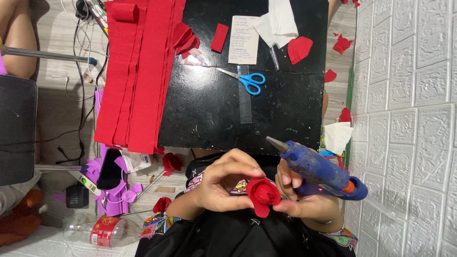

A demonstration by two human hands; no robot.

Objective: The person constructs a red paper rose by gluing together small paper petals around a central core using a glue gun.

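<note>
While both hands pinch a red paper rose (263, 194), right hand (304, 197) grips blue glue gun (319, 170), left hand (223, 183) cupped.

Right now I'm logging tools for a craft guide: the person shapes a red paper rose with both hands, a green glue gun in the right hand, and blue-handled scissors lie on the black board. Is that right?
One detail is off: the glue gun is blue, not green, as the head view shows. The rest holds: both the left hand and right hand shape the red paper rose, and the blue-handled scissors lie on the black board.

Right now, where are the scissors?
The scissors lie on the black board, near its middle, beside a clear ruler and below the paper note.
</note>
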